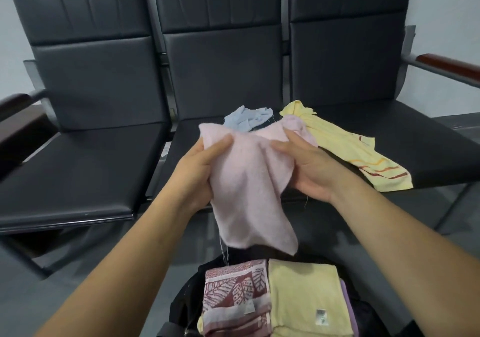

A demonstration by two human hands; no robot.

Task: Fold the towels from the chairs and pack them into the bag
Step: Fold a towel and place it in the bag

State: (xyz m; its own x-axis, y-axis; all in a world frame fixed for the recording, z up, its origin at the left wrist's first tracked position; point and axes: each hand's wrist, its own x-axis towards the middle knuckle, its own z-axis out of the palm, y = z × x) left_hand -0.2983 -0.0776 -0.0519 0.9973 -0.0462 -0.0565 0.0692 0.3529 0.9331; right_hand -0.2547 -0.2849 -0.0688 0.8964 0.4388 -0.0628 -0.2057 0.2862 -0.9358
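Head: pink towel hides blue towel (partly).

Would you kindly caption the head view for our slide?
A pink towel held by the left hand and right hand over the bag; blue towel and yellow towel on the chairs.

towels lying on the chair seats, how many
2: a crumpled blue towel on the middle seat, a yellow striped towel on the right seat. The pink towel is held up by the left hand and right hand, and may hide another behind it.
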